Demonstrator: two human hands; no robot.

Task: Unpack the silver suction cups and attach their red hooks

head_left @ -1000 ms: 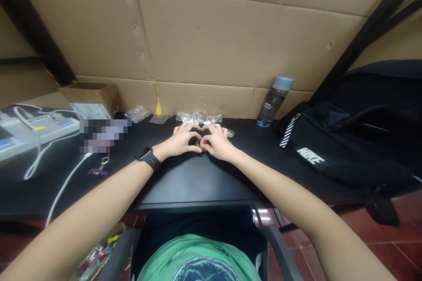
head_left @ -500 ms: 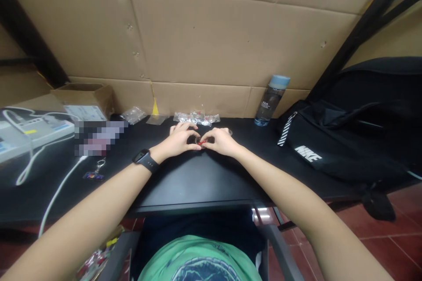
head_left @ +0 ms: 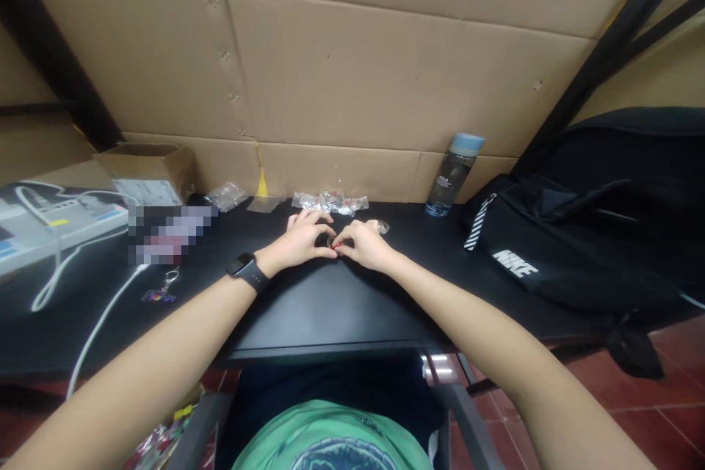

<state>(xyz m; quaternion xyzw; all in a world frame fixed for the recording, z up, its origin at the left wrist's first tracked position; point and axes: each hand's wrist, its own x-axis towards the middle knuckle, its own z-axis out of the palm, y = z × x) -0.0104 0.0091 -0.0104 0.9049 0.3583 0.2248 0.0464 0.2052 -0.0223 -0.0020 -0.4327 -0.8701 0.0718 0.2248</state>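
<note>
Fingers of the right hand are pinched around a small red piece, held between both hands; whether anything is gripped by the curved left hand cannot be told.

My way through: the near desk
Plastic packets bar me beyond the left hand; bottle and bag, right.

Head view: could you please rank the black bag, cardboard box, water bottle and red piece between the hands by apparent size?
1. Black bag
2. Cardboard box
3. Water bottle
4. Red piece, partly hidden
</note>
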